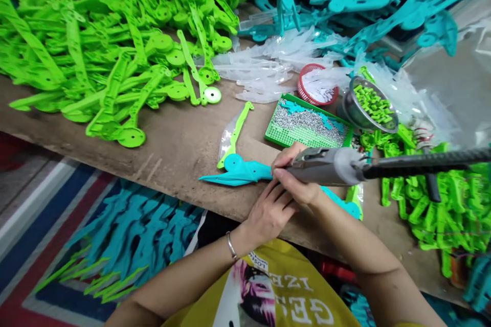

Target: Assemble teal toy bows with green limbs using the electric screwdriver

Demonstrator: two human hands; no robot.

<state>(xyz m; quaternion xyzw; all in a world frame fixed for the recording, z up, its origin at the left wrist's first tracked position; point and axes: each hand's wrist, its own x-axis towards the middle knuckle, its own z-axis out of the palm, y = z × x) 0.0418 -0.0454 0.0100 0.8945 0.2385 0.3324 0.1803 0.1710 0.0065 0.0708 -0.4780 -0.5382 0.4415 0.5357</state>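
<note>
A long teal plastic toy part [240, 171] lies near the table's front edge, its middle covered by both hands. At its left end a lime-green arm with a clear blade-shaped plate [232, 138] sticks up; another green and clear piece [353, 195] shows at its right end. My left hand [268, 214] is closed on the toy part's middle, fingers partly hidden under the other hand. Closed round the front end of a grey power screwdriver [326, 166] is my right hand [297, 179], directly over the toy part. The screwdriver's tip is hidden by my fingers.
Behind the toy part stands a green tray [307, 138] of small screws, with a red basket [299, 87] and a metal bowl [348, 104] of green bits. Lime-green parts [115, 36] and teal parts [364, 2] are heaped behind. A dark cord [422, 163] runs right from the screwdriver.
</note>
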